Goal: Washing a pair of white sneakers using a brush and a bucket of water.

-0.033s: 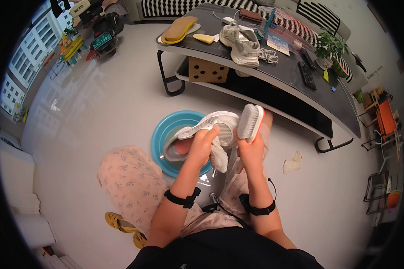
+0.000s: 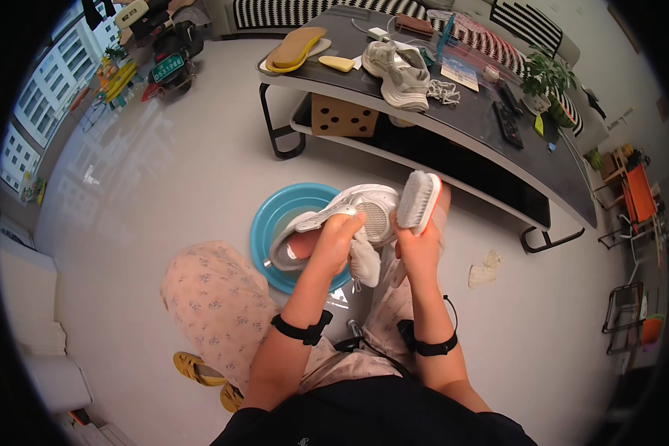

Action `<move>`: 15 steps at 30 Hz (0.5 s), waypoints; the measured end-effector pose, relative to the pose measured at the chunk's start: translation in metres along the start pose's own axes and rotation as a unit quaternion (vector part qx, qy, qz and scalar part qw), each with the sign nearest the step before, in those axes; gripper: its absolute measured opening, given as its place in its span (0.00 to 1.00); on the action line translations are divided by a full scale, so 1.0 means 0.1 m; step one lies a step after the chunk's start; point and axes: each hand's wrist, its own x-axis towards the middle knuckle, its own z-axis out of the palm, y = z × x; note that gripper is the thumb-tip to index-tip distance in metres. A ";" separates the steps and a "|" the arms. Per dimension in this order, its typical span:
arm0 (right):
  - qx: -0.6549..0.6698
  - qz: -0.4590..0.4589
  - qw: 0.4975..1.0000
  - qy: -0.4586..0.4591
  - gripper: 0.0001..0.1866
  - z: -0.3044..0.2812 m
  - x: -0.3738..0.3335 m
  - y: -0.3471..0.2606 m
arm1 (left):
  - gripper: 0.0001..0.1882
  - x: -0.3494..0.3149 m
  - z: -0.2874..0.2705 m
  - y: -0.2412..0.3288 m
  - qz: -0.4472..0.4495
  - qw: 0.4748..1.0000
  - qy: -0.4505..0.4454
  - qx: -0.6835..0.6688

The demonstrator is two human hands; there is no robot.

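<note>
Over the near rim of a blue basin [image 2: 258, 230] my left hand [image 2: 339, 236] grips a white sneaker [image 2: 372, 212], thumb on its mesh upper. The shoe lies tilted, its opening toward the left, with a pinkish-red patch visible there. The tongue hangs loose below my fingers. My right hand [image 2: 419, 249] is closed around a scrub brush [image 2: 418, 202] with pale bristles and an orange-red edge. The brush stands upright just right of the shoe's mesh, apart from it, bristles facing left.
Ahead stands a dark low table [image 2: 468, 123] bearing another sneaker [image 2: 395, 74], yellow insoles [image 2: 296, 50], shoelaces [image 2: 444, 92] and remotes [image 2: 508, 125]. A crumpled pale cloth [image 2: 485, 270] lies on the floor at right. Yellow slippers [image 2: 197, 369] are at lower left.
The brush and my right hand have shifted slightly to the right. The sneaker has moved a touch rightward in my left hand.
</note>
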 end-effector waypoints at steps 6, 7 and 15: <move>0.076 0.026 0.996 0.028 0.15 -0.10 0.04 -0.01 | 0.13 -0.07 0.12 0.05 -0.039 0.992 -0.107 -0.047; 0.055 -0.016 0.997 0.053 0.15 -0.09 0.04 0.03 | 0.13 -0.07 0.12 0.06 -0.030 0.993 -0.107 -0.037; 0.038 -0.136 0.983 0.118 0.15 -0.02 -0.01 -0.01 | 0.12 0.01 0.07 -0.04 0.001 0.996 -0.038 0.079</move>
